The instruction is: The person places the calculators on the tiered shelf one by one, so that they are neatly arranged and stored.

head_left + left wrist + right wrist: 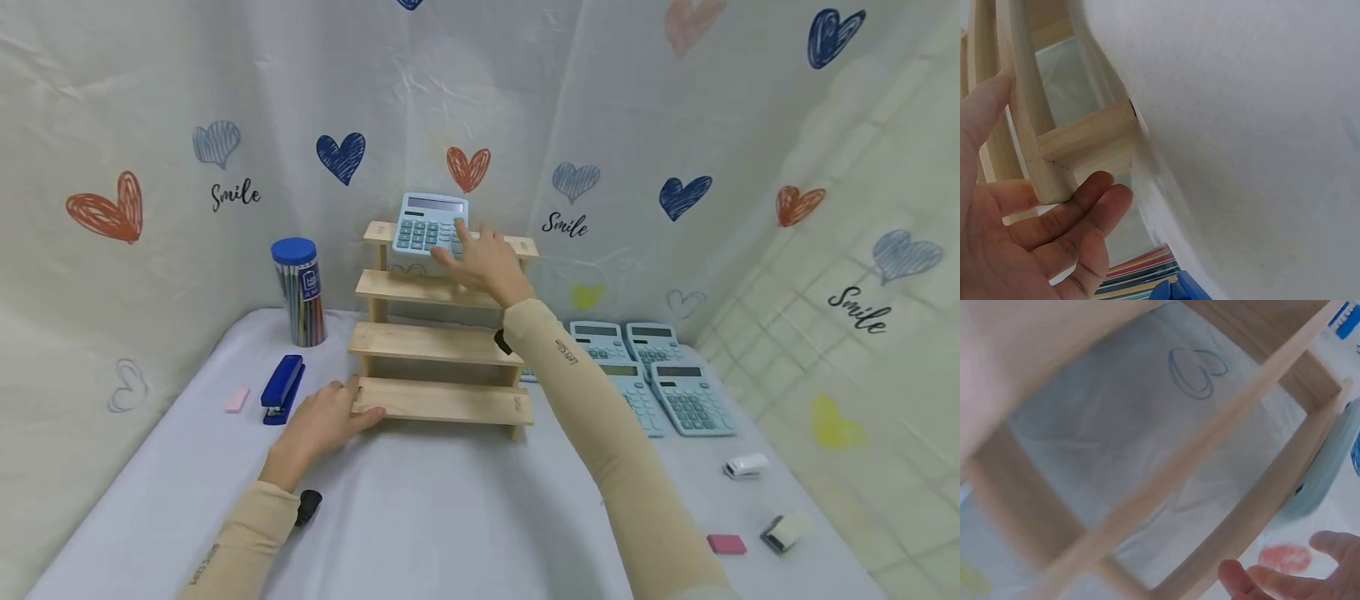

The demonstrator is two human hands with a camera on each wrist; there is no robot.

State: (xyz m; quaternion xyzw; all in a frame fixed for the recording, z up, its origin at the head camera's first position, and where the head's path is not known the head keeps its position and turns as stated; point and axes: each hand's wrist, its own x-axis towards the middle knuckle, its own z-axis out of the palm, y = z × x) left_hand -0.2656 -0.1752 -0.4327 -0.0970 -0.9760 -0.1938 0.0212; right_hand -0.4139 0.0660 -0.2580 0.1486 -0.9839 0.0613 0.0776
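Observation:
A wooden tiered stand (438,343) stands on the white-covered table. My left hand (322,421) holds the left end of its lowest tier; in the left wrist view the thumb (988,106) lies along the board and the fingers (1094,206) reach round its end. A light blue calculator (429,225) leans on the top tier, left of centre. Beside its right edge is my right hand (487,262), fingers spread and overlapping it in the head view. The right wrist view shows the calculator (1316,478) edge-on, with a gap to the fingers of that hand.
Several more calculators (690,400) lie right of the stand. A pencil tub (302,296), blue stapler (283,387) and pink eraser (237,400) are on the left. Near the right edge sit a white stapler (746,466), another small stapler (785,531) and a dark pink eraser (726,544).

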